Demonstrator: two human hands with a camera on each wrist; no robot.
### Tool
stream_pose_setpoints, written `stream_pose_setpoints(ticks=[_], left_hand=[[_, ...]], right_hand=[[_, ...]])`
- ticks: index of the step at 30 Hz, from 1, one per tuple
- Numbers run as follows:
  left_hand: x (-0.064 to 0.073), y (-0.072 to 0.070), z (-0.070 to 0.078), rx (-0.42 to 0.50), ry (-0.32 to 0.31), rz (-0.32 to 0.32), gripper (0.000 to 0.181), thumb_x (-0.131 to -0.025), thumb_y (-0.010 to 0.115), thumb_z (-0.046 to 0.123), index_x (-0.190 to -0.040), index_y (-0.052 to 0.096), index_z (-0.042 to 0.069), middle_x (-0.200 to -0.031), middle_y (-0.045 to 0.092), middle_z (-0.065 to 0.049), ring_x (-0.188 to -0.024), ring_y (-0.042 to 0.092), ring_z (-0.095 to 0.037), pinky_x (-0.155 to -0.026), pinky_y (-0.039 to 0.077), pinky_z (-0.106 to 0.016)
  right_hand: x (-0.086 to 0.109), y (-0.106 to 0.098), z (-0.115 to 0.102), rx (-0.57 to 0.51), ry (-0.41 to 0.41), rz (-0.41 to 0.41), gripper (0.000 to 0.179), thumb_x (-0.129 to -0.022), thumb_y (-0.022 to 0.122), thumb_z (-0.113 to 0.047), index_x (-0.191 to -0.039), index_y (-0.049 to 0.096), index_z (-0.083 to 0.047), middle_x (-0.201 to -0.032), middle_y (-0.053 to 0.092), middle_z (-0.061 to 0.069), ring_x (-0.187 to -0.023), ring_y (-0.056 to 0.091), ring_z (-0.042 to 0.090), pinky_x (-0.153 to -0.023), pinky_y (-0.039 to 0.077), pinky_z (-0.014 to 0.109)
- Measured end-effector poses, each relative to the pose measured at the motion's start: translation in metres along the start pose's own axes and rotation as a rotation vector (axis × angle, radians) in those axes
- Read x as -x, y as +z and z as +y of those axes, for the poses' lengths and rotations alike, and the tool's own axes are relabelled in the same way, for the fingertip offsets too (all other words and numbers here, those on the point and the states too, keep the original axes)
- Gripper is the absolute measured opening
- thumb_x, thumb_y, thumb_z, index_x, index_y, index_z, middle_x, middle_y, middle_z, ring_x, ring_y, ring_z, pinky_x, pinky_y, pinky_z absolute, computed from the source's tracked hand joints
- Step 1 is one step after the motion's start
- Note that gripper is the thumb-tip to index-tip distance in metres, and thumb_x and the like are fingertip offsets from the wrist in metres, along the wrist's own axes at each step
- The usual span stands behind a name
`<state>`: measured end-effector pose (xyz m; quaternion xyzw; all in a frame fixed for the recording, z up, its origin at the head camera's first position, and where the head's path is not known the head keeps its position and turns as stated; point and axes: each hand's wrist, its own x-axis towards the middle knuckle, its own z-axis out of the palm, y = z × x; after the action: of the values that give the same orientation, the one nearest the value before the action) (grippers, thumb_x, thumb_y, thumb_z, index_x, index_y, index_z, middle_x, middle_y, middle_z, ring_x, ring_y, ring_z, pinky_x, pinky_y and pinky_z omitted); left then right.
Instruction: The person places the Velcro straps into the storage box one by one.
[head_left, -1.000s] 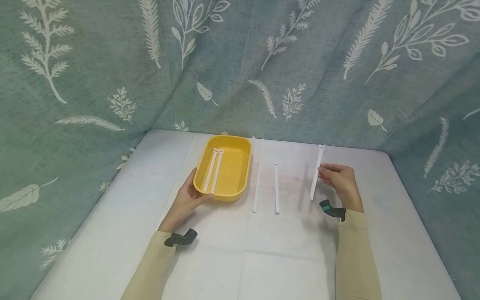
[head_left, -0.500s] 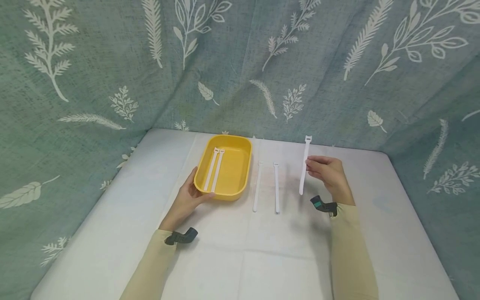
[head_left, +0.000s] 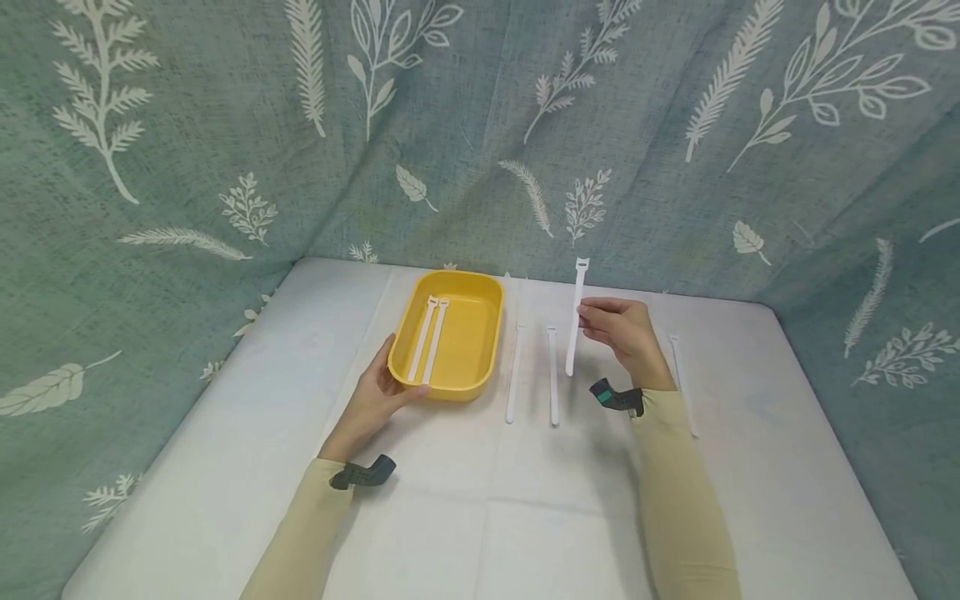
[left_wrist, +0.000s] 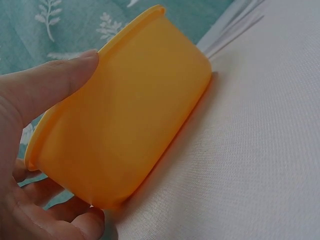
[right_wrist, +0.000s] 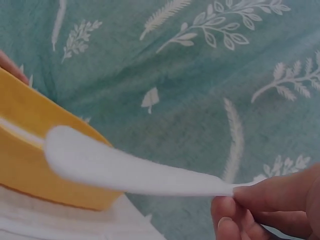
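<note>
My left hand grips the near left corner of a yellow plastic tray. In the left wrist view, its thumb lies on the tray's rim and the other fingers curl at the end wall. Two white hook-and-loop cable ties lie side by side along the left of the tray. Above the table, my right hand pinches another white cable tie near its middle, slotted head up. Seen from the right wrist, the held tie's rounded tail points toward the tray.
Two more ties lie right of the tray, one nearer it and one farther. A third tie lies beyond my right forearm. A white cloth covers the table; a green leaf-patterned curtain hangs behind.
My right hand has carried its cable tie leftward and upward, toward the tray. The tie beyond my right forearm has come into view. My left hand and the tray have hardly moved.
</note>
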<state>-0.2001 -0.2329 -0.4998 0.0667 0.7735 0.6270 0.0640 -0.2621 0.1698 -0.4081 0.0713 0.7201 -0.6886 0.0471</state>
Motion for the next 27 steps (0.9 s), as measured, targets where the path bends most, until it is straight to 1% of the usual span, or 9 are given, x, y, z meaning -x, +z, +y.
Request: stream_pose_setpoints(ticks=[4,9,12,19,23,27], left_hand=[[-0.001,0.000,-0.002,-0.007,0.001,0.004,0.119,-0.087,0.086,0.028,-0.168,-0.001,0.021,-0.176,0.010,0.001,-0.163,0.015,-0.023,-0.131,0.026,-0.035],[-0.001,0.000,-0.002,-0.010,0.005,0.005,0.119,-0.087,0.085,0.028,-0.168,-0.002,0.024,-0.177,0.009,-0.001,-0.164,0.014,-0.026,-0.132,0.026,-0.038],[-0.001,0.001,-0.001,-0.015,0.001,0.009,0.119,-0.087,0.085,0.028,-0.168,-0.002,0.025,-0.177,0.008,-0.001,-0.164,0.014,-0.026,-0.132,0.026,-0.039],[-0.001,0.000,-0.001,-0.024,-0.010,0.018,0.121,-0.085,0.087,0.030,-0.168,-0.001,0.027,-0.176,0.009,0.002,-0.163,0.015,-0.023,-0.131,0.028,-0.034],[-0.001,0.000,-0.001,-0.026,-0.013,0.014,0.121,-0.085,0.087,0.031,-0.168,-0.001,0.027,-0.176,0.009,0.004,-0.163,0.016,-0.021,-0.130,0.028,-0.031],[0.001,-0.001,-0.001,-0.026,-0.018,0.012,0.121,-0.086,0.086,0.031,-0.168,-0.002,0.024,-0.176,0.009,0.002,-0.163,0.016,-0.023,-0.130,0.028,-0.032]], right_hand=[[-0.001,0.011,-0.004,-0.024,-0.009,-0.019,0.039,-0.097,0.072,-0.010,-0.131,0.065,0.009,-0.085,0.073,-0.008,-0.076,0.072,0.005,-0.072,0.065,0.016],[-0.002,0.024,-0.011,-0.063,-0.001,-0.031,0.039,-0.096,0.073,-0.009,-0.129,0.065,0.009,-0.084,0.074,-0.006,-0.075,0.073,0.006,-0.072,0.066,0.017],[-0.005,0.032,-0.014,-0.064,-0.001,-0.037,0.037,-0.096,0.074,-0.009,-0.128,0.067,0.008,-0.084,0.074,-0.005,-0.075,0.074,0.006,-0.071,0.066,0.017],[-0.012,0.052,-0.022,-0.039,0.015,-0.047,0.035,-0.095,0.074,-0.011,-0.126,0.069,0.005,-0.087,0.073,-0.002,-0.076,0.074,0.007,-0.071,0.066,0.018],[-0.015,0.064,-0.025,-0.036,0.016,-0.062,0.035,-0.095,0.075,-0.011,-0.125,0.070,0.005,-0.085,0.074,-0.001,-0.074,0.074,0.008,-0.071,0.066,0.018],[-0.017,0.077,-0.026,-0.035,0.017,-0.076,0.033,-0.095,0.075,-0.011,-0.123,0.071,0.005,-0.084,0.073,0.000,-0.074,0.073,0.010,-0.070,0.066,0.018]])
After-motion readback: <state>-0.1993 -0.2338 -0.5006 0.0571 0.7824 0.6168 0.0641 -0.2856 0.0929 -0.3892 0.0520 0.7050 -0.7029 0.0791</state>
